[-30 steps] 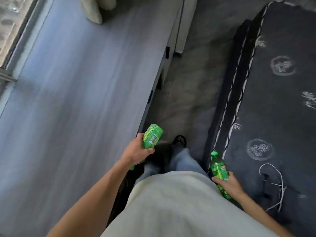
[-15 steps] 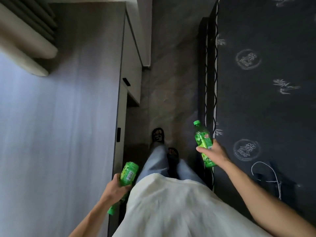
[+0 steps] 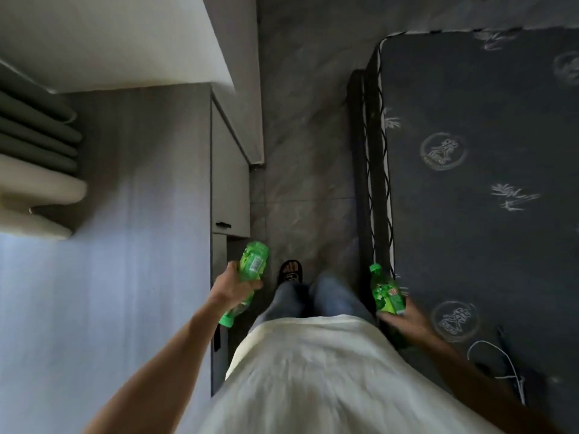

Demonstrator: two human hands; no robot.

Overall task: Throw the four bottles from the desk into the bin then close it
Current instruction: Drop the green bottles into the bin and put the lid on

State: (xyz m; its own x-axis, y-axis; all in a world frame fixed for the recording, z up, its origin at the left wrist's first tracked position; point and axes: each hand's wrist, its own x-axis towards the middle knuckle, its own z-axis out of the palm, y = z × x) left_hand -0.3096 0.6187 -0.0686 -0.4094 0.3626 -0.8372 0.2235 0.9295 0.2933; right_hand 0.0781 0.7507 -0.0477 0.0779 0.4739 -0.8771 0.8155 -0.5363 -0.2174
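— Looking down along the desk [image 3: 103, 277], what is each hand doing?
— The left hand [image 3: 230, 285] is wrapped round a green bottle [image 3: 250, 270] just off the desk's front edge, cap end pointing back toward the body, base forward.
— And the other?
— The right hand [image 3: 404, 317], on the far side of the legs from the desk, is curled under a second green bottle [image 3: 387, 294], cap up, beside the dark mattress [image 3: 482, 214]. That hand is blurred, so its finger placement is probably a loose cupping grip.
— Anything between them?
— A sandalled foot [image 3: 291, 270] on the grey floor [image 3: 300, 136].
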